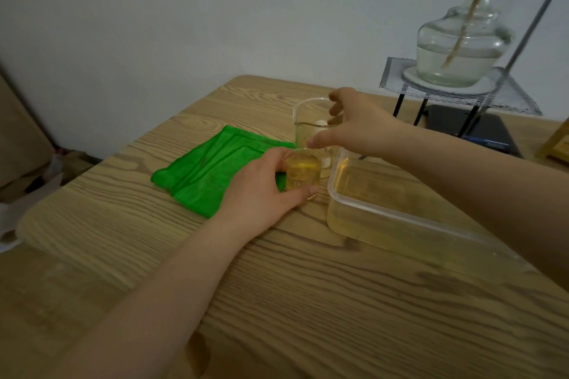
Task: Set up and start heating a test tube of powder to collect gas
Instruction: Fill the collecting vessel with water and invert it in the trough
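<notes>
**Both hands on the glassware, mid-table**

Plain pale wall behind, wood-grain tabletop up front. Left hand wrapped round a small glass beaker of yellowish liquid, right beside the near-left corner of a clear rectangular plastic tub of water. Right hand reaching over, fingers at the rim of a taller clear glass beaker just behind; real grip or only a touch, can't tell. Folded green cloth lying left of the beakers. Glass alcohol lamp with wick up on a wire mesh stand near the far right edge.
</notes>
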Available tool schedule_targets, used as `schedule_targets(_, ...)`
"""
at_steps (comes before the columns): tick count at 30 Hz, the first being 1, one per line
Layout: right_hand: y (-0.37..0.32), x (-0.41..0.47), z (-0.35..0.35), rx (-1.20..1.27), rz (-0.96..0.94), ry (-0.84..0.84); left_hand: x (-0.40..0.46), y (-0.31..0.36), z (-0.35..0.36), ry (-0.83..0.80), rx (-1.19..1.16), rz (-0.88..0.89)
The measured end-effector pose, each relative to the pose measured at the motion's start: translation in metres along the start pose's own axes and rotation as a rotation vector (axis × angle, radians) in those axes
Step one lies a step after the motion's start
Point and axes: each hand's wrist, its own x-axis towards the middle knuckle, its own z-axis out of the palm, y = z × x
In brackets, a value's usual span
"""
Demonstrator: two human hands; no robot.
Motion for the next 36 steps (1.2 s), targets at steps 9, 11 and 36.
schedule_targets(9,-0.003,-0.004,-0.004,-0.084,0.039,-0.017,-0.002,0.002,-0.003,0.008,-0.013,-0.007)
schedule_targets(11,-0.003,-0.008,-0.006,-0.074,0.05,-0.016,-0.002,0.004,-0.003,0.005,-0.013,-0.01)
schedule_targets(36,0.01,-0.05,-0.029,-0.238,0.006,-0.054,-0.003,0.025,-0.017,0.049,-0.035,-0.007)
